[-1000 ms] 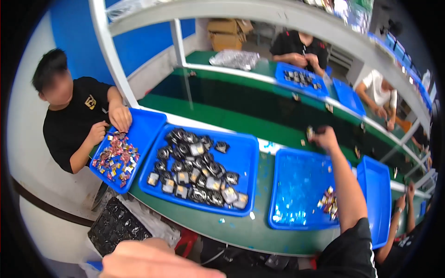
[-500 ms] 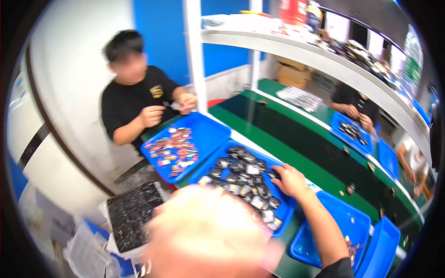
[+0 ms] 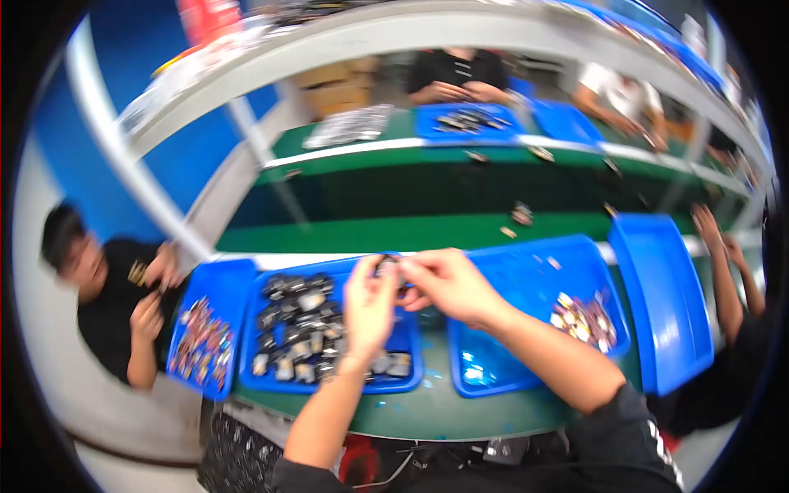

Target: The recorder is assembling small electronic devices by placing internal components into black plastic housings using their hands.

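My left hand (image 3: pixel 370 300) and my right hand (image 3: pixel 450 286) meet over the right end of a blue tray (image 3: pixel 415 349). Pinched between their fingers is a small black part (image 3: pixel 389 264), mostly covered by the fingertips and blurred. Both hands have their fingers closed round it. Below and left of them, the tray holds many black rounded parts (image 3: pixel 308 333), some with pale faces. To the right, under my right forearm, another blue tray (image 3: pixel 485 361) holds a heap of small reddish and pale pieces (image 3: pixel 585 320) at its right side.
A narrow blue tray (image 3: pixel 209 283) with small reddish pieces stands left, by a seated person (image 3: pixel 115 304). A blue tray (image 3: pixel 666 304) stands at the right, near another person's arms. Beyond a dark green belt (image 3: pixel 370 193) more people handle parts. A shelf (image 3: pixel 394 41) spans above.
The view has swung right. My right hand has left the tray of black parts, and both hands now meet on a black part. The big blurred skin-coloured shape in the foreground is gone.
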